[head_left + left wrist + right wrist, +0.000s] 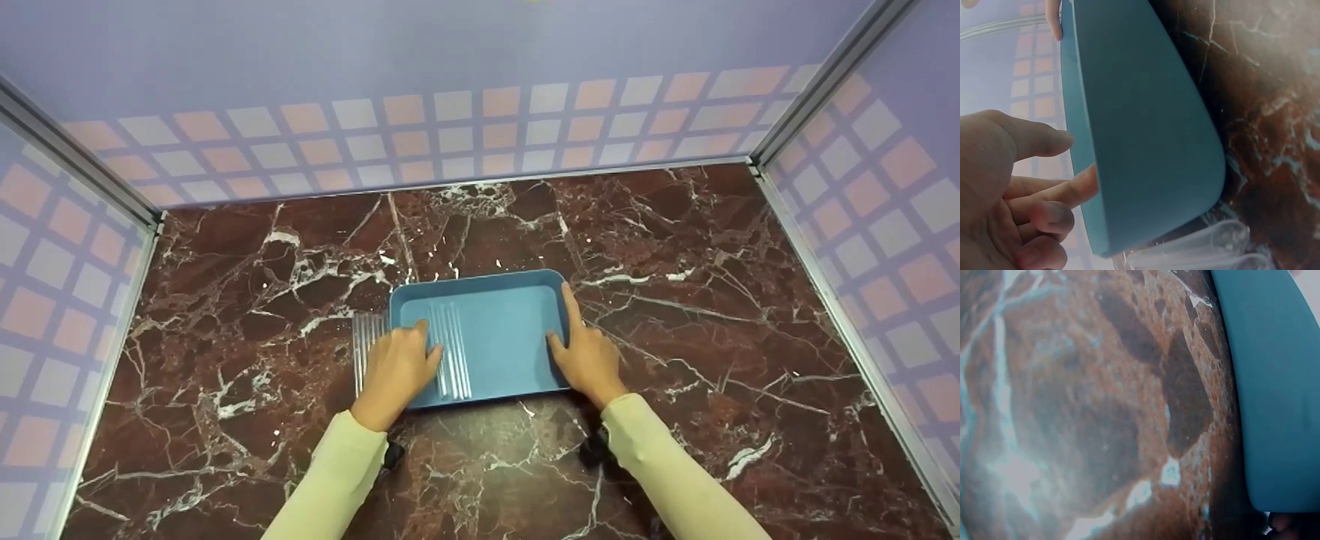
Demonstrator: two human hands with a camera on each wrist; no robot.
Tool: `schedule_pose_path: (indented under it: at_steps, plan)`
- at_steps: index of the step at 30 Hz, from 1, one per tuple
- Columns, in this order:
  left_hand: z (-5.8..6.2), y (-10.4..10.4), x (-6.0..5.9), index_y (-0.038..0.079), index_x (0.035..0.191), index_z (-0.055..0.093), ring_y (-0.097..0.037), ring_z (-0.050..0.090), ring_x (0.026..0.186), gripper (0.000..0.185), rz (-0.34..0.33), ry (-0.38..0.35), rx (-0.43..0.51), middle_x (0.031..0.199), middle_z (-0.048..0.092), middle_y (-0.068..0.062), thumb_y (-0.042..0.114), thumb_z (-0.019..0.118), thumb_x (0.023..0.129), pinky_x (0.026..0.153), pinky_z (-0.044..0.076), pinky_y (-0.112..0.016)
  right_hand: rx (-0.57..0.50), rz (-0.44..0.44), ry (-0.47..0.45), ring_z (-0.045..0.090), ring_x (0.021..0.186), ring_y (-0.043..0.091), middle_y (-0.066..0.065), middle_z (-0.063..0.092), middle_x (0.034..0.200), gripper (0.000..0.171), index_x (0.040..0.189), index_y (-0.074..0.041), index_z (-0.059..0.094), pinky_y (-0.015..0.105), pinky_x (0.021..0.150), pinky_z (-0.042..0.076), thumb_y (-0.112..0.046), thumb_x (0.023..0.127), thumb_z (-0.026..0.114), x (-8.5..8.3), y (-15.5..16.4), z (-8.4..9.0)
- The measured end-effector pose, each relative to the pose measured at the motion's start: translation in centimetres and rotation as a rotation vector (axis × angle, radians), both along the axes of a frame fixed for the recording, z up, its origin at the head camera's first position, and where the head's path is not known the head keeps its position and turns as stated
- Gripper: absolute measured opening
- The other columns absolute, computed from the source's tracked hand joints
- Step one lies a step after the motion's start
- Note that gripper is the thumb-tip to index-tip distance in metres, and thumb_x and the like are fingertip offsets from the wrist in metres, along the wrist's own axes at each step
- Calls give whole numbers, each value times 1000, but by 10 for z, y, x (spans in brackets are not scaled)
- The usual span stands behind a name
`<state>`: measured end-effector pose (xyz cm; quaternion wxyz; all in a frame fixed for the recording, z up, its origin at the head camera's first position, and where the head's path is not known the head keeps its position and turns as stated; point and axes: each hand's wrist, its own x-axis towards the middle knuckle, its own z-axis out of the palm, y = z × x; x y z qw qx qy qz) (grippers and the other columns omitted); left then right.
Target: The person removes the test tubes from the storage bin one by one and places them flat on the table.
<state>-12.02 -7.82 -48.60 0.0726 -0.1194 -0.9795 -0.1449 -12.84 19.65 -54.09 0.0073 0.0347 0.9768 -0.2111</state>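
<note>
**Both hands on the blue tray**

Head view first: a blue tray (499, 334) sits on the marble table (712, 300), near the middle, and both hands are on it. The left hand (396, 369) lies over the tray's left edge, fingers curled down onto a clear ribbed sheet (450, 352) that straddles that rim, part in the tray and part hanging over the table. That looks like a hold on sheet and rim together, pinning them. The right hand (589, 356) flanks the right rim, forefinger stretched along the edge and thumb tucked inside the wall, a light pinch that would steady the tray from the other side.

Over to the left wrist view: the tray's outer wall (1145, 129) fills the frame, the fingers (1044, 214) loosely bent just beside it, one fingertip touching the rim. The clear sheet (1207, 247) peeks out below, on the table.

Right wrist view: mostly marble (1072, 410), with the tray's wall (1280, 394) down the right. Only a sliver of finger shows at the bottom corner, so the grip can't be read from here.
</note>
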Motion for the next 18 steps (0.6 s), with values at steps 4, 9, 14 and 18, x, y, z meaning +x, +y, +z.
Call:
schedule_pose_path:
  at_steps: [4,9,14,18]
  plan:
    - [-2,3,-1,1,84,65,-22,47,42,25,10,-40,1,58,60,-14,25,73,82,40,38,-37,-4,1,0,67,72,40,23,71,84,78,155,-40,6,51,58,47,-43,94,54,0,0,0]
    - [-4,4,-2,2,80,64,-24,48,42,25,18,-67,-9,60,61,-16,25,73,83,40,39,-38,-11,3,-5,67,73,39,23,71,86,78,155,-40,6,52,60,47,-42,94,54,0,-1,2]
    - [-6,5,-2,2,75,63,-25,49,42,26,28,-72,-7,59,61,-16,25,73,82,40,40,-39,-14,9,2,67,70,37,22,72,84,77,155,-38,6,51,59,47,-42,94,54,0,-1,2]
    - [-7,7,-2,2,75,63,-25,51,43,27,33,-64,-12,59,61,-16,25,74,81,40,41,-40,-14,6,3,66,69,37,21,72,84,77,155,-38,7,51,58,47,-42,94,54,0,0,2]
